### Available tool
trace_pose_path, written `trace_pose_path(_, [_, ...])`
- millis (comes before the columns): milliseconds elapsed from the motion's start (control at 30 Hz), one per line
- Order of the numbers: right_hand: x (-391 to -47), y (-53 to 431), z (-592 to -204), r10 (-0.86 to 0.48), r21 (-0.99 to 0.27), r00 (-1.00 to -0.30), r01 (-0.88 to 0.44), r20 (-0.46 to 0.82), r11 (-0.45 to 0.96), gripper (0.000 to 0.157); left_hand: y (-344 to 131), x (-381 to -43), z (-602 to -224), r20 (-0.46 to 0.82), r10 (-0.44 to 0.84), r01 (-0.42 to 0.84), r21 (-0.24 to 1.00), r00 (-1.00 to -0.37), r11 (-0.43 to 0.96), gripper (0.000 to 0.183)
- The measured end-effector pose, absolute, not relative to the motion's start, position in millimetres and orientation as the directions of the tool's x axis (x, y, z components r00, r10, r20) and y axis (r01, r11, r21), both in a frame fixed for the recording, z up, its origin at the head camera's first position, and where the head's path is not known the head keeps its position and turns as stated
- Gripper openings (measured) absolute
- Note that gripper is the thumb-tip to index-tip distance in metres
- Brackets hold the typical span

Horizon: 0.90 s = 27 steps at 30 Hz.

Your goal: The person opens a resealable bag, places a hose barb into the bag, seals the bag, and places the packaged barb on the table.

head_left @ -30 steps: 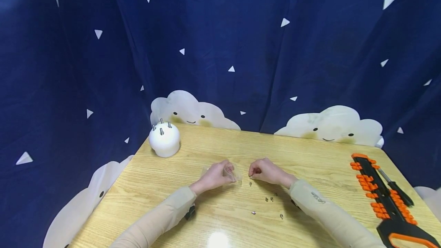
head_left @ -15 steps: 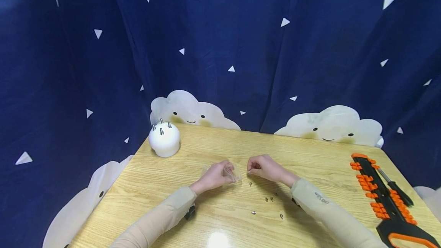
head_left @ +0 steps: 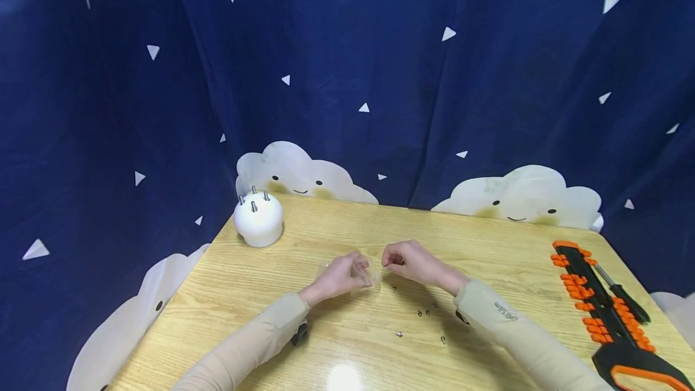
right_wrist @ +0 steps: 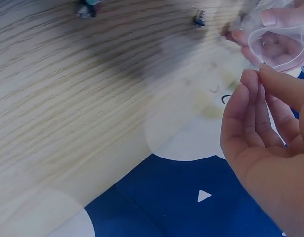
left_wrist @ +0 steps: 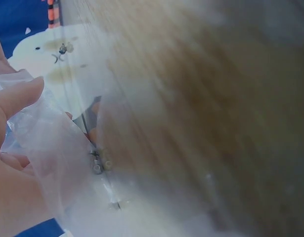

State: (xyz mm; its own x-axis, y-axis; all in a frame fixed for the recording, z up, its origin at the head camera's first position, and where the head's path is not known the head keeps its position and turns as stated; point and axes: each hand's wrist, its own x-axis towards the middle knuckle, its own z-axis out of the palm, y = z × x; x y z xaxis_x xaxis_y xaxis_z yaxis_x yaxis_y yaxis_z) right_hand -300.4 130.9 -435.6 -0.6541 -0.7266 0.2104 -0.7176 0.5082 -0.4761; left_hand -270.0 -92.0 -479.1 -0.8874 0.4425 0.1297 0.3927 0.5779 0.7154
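My left hand (head_left: 338, 276) grips a clear plastic zip bag (left_wrist: 53, 153), and its mouth gapes open in the right wrist view. Just right of that mouth is my right hand (head_left: 418, 263), thumb and fingertips pinching a tiny metal piece (right_wrist: 265, 63), probably a screw, mostly hidden by the fingers. Several small metal screws lie scattered on the wooden table in front of the right hand, among them one screw (head_left: 399, 334) nearer the front and another screw (head_left: 443, 340) by the right sleeve. One more screw (right_wrist: 199, 19) shows in the right wrist view.
A white rounded object (head_left: 258, 222) with several upright metal pegs stands at the table's back left. Along the right side lies a black rack with orange clips (head_left: 589, 300), a screwdriver (head_left: 627, 300) beside it. A dark blue curtain (head_left: 347, 65) hangs behind the table.
My right hand has lifted a small metal piece from the table and moved left to the bag's mouth. The left hand and bag stay in place.
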Motion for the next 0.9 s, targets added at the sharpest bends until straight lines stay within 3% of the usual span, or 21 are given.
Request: trace_pose_path(900, [-294, 125, -433, -0.738, -0.483, -0.620, -0.748, 0.266, 0.455, 0.008, -91, -269, -478, 0.103, 0.453, 0.367, 0.753, -0.885, 0.546, 0.039])
